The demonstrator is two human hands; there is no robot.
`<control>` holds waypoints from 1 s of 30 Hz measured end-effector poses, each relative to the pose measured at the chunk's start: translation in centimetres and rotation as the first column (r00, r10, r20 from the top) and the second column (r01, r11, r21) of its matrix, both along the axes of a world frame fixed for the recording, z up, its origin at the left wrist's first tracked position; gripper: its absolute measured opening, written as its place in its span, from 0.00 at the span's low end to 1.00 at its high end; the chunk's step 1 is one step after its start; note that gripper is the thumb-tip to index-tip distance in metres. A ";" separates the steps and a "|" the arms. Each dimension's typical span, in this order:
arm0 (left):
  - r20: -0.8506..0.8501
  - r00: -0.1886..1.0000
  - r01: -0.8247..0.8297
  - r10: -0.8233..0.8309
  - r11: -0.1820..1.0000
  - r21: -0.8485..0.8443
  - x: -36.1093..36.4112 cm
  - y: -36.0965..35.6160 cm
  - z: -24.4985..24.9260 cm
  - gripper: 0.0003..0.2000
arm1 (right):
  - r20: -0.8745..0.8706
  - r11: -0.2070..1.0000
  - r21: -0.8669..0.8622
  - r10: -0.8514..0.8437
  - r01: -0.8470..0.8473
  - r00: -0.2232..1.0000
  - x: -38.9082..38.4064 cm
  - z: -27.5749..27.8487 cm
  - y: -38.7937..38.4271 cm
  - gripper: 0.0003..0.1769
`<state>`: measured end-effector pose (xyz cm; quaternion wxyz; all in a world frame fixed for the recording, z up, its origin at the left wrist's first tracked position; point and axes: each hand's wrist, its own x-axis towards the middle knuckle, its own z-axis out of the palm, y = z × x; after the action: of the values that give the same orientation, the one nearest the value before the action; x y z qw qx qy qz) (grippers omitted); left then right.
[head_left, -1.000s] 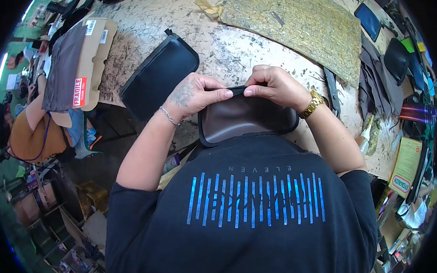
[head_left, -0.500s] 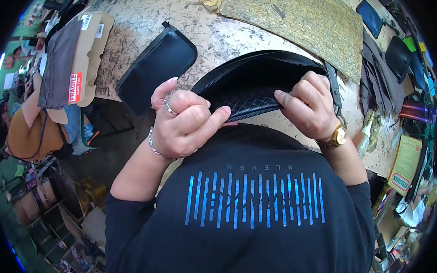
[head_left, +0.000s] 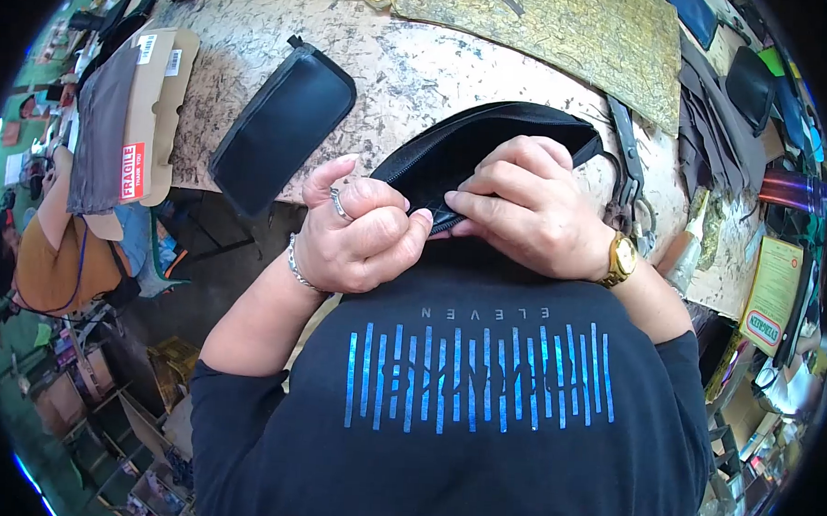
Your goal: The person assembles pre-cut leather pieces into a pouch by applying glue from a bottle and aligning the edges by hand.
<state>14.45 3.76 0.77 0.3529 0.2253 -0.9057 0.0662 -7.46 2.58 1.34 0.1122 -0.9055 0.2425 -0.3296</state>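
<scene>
A black zippered pouch (head_left: 474, 136) is held open at its mouth, close to my chest. Its woven outer face showed half a second ago but is mostly behind my hands now. My left hand (head_left: 364, 233), with a ring and a chain bracelet, pinches the zipper edge at the pouch's left side. My right hand (head_left: 527, 203), wearing a gold watch (head_left: 622, 258), grips the same near edge a little further right, its fingertips close to my left thumb. A second black pouch (head_left: 285, 128) lies flat on the table to the left.
Black-handled shears (head_left: 628, 161) lie right of the pouch. A yellowish worn sheet (head_left: 552, 43) covers the far table. Cardboard marked FRAGILE (head_left: 156, 136) stands left, where another person (head_left: 67, 261) sits. Dark cloth pieces (head_left: 714, 133) and a glue-stained bottle (head_left: 686, 251) are at right.
My right hand has moved left along the near edge, from the pouch's right end towards my left hand. The pouch's right corner has come free of it, and the mouth looks narrower.
</scene>
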 end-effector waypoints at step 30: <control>0.163 0.973 -0.166 0.166 0.986 -0.016 1.6 -0.7 -0.5 0.10 | -0.169 0.921 -0.324 -0.280 0.215 0.945 -6.7 -0.8 -1.2 0.10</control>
<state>16.08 3.01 0.31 0.2706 0.2937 -0.9096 0.1146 -14.16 1.37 0.57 -0.0962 -0.9037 0.3130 -0.2759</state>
